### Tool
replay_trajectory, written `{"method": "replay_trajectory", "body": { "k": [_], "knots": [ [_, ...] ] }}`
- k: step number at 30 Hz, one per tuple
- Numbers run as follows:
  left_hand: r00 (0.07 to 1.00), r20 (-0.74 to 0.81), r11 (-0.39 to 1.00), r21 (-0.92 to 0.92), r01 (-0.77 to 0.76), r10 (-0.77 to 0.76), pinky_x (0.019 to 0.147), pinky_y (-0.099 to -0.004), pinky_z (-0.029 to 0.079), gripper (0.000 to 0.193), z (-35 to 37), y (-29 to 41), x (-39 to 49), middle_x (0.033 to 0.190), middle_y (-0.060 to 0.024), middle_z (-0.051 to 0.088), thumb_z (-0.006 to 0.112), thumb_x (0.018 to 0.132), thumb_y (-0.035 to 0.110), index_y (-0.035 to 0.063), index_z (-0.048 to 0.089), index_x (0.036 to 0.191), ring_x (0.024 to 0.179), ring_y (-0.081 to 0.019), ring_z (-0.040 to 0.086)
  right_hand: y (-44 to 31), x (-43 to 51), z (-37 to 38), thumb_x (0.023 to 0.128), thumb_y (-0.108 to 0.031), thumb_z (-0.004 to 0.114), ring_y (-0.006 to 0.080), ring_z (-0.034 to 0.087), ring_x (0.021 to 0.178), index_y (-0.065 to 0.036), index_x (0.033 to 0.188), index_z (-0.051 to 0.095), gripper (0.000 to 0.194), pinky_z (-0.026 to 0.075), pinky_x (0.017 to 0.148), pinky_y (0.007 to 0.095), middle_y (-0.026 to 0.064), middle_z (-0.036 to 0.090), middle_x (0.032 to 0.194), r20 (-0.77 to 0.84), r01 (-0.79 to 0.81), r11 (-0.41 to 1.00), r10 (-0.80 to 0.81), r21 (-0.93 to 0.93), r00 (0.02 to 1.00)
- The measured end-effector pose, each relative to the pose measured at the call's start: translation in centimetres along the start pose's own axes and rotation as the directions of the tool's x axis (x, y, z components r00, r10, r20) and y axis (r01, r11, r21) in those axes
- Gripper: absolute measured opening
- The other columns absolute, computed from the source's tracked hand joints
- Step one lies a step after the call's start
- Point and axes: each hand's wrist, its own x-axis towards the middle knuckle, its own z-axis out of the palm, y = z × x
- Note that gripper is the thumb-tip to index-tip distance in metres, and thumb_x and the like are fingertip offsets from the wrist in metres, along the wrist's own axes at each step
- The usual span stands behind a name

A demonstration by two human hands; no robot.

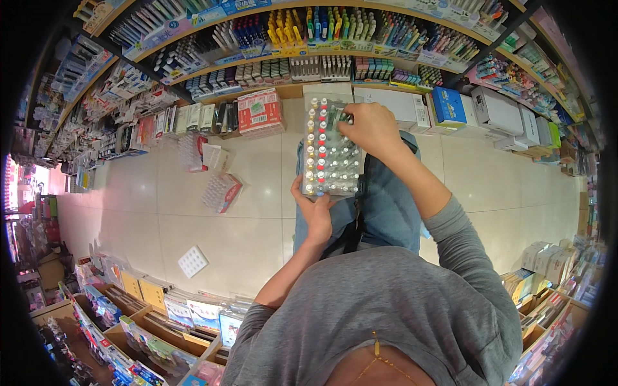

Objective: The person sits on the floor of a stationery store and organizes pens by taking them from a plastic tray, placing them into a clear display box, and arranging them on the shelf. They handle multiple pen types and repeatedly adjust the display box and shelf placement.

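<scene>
A clear plastic display box rests over my knees, holding rows of small capped bottles or pens with white tips. The two columns at the left show gold and red collars; those at the right look clear or greenish. My left hand grips the near left corner of the box, thumb on its near edge. At the far right corner, my right hand reaches over the box with fingertips pinched on a dark green slender item. The lower part of that item is hidden.
Shelves packed with pens rise ahead, above a red carton and white boxes. Two trays of white-tipped items and a white perforated holder lie on the tiled floor at left. Wooden bins of notebooks stand behind me.
</scene>
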Motion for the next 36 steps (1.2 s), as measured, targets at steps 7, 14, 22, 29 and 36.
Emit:
{"method": "replay_trajectory", "body": {
  "k": [7,14,22,29,36],
  "knots": [
    [0.999,0.016,0.998,-0.063,-0.027,0.028,0.083,-0.0368,0.051,0.067,0.2,-0.6,-0.1,0.128,-0.0153,0.036,0.049,0.081,-0.005,0.0131,0.019,0.137,0.111,-0.022,0.047,-0.5,-1.1,1.2,0.081,-0.016,0.064,0.0319,0.061,0.064,-0.004,0.08,0.062,0.012,0.047,0.057,0.0402,0.0125,0.063,0.074,-0.46,0.097,0.979,-0.004,0.177,0.888],
    [0.997,0.015,0.996,-0.05,-0.071,0.072,0.081,-0.029,0.048,0.068,-0.1,-1.1,0.2,0.126,-0.0136,0.038,0.05,0.079,-0.009,0.0124,0.021,0.137,0.106,-0.018,0.047,-1.3,-2.4,-0.6,0.078,-0.017,0.068,0.025,0.055,0.064,-0.006,0.082,0.066,0.012,0.045,0.054,0.035,0.0075,0.061,0.068,-0.429,0.264,0.96,-0.203,0.089,0.88],
    [0.999,-0.031,0.992,-0.121,-0.041,0.038,0.076,-0.0264,0.047,0.067,-0.2,-1.2,0.3,0.123,-0.0122,0.039,0.051,0.079,-0.008,0.0123,0.023,0.137,0.101,-0.0161,0.048,-1.8,-2.6,0.8,0.072,-0.019,0.072,0.0223,0.056,0.066,-0.007,0.08,0.07,0.014,0.046,0.056,0.0344,0.0049,0.067,0.072,-0.356,0.257,0.966,-0.235,0.017,0.905],
    [0.999,-0.025,0.992,-0.118,-0.048,0.046,0.071,-0.0246,0.046,0.067,-0.2,-1.2,0.4,0.119,-0.0113,0.042,0.051,0.078,-0.009,0.0121,0.024,0.136,0.097,-0.0151,0.049,-2.1,-2.8,0.9,0.072,-0.02,0.072,0.0227,0.055,0.072,-0.008,0.082,0.071,0.015,0.047,0.059,0.0342,0.0033,0.066,0.073,-0.277,0.244,0.969,-0.243,-0.03,0.93],
    [0.999,-0.033,0.997,-0.076,-0.027,0.024,0.07,-0.0263,0.047,0.066,0.0,-0.6,0.2,0.116,-0.0107,0.044,0.053,0.079,-0.005,0.0125,0.024,0.136,0.094,-0.0146,0.05,-2.1,-2.3,-0.7,0.072,-0.022,0.071,0.0233,0.056,0.083,-0.009,0.079,0.071,0.014,0.05,0.065,0.0366,0.0016,0.067,0.079,-0.071,0.125,0.992,-0.126,-0.017,0.989]
  ]
}}
